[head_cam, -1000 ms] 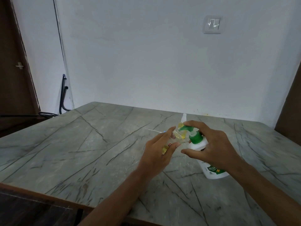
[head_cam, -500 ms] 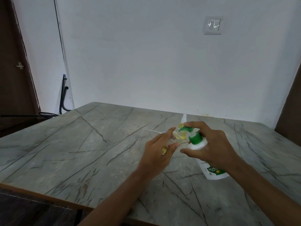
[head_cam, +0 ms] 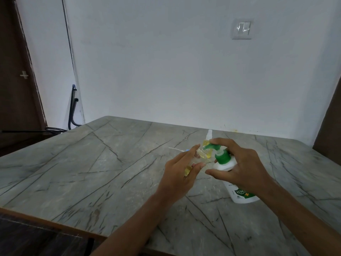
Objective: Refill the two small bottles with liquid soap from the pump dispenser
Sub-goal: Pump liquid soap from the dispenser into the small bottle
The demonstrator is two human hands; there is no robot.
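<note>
I see my left hand wrapped around a small clear bottle, tilted with its open neck just under the green nozzle. My right hand grips the white pump dispenser, which stands tilted on the grey worktop, index finger lying over the green pump head, thumb against the dispenser's shoulder. Just beyond my right fingertips stands a second small bottle with yellow liquid and a pale pointed cap.
</note>
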